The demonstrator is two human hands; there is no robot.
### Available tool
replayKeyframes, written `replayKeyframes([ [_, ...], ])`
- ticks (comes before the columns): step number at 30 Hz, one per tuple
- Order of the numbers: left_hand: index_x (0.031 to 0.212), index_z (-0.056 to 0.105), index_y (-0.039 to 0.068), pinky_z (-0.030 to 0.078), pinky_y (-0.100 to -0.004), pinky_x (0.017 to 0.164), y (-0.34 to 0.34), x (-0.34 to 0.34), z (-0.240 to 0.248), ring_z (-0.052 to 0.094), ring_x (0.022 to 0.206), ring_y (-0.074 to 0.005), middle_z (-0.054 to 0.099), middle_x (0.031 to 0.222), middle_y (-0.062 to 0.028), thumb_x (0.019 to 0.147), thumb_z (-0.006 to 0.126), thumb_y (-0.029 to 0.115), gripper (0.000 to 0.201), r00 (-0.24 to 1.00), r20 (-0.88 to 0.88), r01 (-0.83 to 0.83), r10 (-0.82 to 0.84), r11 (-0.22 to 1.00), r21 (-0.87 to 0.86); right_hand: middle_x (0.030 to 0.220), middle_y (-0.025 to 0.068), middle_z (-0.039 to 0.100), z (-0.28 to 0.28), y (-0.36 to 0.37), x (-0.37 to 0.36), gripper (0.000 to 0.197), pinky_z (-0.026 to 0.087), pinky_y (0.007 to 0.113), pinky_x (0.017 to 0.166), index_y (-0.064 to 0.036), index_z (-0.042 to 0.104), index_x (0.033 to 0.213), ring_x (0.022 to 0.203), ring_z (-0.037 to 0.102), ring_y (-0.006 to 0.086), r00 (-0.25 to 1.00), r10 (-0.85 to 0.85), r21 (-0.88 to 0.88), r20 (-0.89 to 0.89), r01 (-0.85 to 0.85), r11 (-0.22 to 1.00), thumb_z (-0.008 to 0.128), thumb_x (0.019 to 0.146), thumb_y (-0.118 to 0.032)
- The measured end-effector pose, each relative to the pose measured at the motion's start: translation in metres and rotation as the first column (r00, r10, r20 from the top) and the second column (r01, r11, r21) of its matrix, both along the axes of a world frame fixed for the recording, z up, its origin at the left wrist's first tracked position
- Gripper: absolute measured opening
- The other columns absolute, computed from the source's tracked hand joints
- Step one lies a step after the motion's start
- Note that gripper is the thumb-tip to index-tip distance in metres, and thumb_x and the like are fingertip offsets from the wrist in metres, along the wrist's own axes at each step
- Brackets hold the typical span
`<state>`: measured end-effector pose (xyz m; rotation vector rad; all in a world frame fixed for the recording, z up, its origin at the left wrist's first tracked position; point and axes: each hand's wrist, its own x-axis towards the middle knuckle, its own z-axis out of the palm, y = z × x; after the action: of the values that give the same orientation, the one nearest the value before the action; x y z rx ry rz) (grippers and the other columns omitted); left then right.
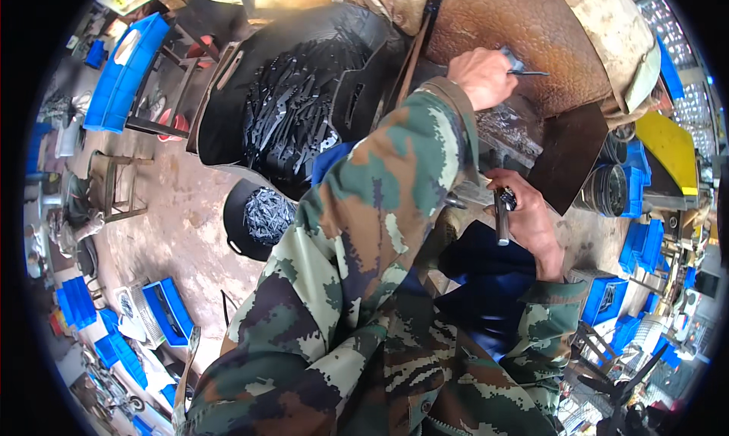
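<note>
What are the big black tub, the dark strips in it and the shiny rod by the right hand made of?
The black tub: probably rubber or soft plastic, matte; its wall curves and has a handle slot. The dark strips: likely metal, dull with some glints. The shiny rod by the right hand: looks like smooth metal, from its silvery highlights.

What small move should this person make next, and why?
Probably bring the left hand nearer to the littered grey surface: it holds a thin dark strip by the brown sheet, beyond that surface, while the right hand grips a metal bar.
</note>
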<state>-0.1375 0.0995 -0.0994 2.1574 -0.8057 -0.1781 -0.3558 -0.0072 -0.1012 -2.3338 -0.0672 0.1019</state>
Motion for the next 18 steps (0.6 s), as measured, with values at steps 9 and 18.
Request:
replayKeyframes([
  [9, 0.100, 0.072, 0.008, 0.051, -0.0443, 0.087, 0.007, 0.030, -0.053, 0.065, 0.098, -0.0379, 0.069, 0.095, -0.0201, 0.088, 0.062, 0.026, 0.024, 0.954, 0.038, 0.284, -0.298, 0.937, 0.205, 0.101, 0.0081, 0.066, 0.029, -0.014, 0.018, 0.022, 0.046, 0.024, 0.052, 0.0017, 0.060, 0.108, 0.066, 0.054, 0.0065, 0.907, -0.267, 0.352, -0.327, 0.379, 0.856, 0.063, 0.090, -0.010],
  [18, 0.096, 0.071, 0.003, 0.048, -0.0363, 0.075, -0.012, 0.038, -0.046, 0.064, 0.082, -0.0221, 0.070, 0.085, -0.0076, 0.092, 0.059, 0.023, 0.024, 0.928, -0.184, 0.307, -0.324, 0.945, -0.115, 0.091, 0.0104, 0.067, 0.033, -0.032, 0.043, 0.015, 0.041, 0.028, 0.046, -0.0024, 0.058, 0.107, 0.047, 0.037, 0.0067, 0.706, -0.664, 0.753, -0.246, 0.571, 0.328, 0.060, 0.095, -0.013],
])
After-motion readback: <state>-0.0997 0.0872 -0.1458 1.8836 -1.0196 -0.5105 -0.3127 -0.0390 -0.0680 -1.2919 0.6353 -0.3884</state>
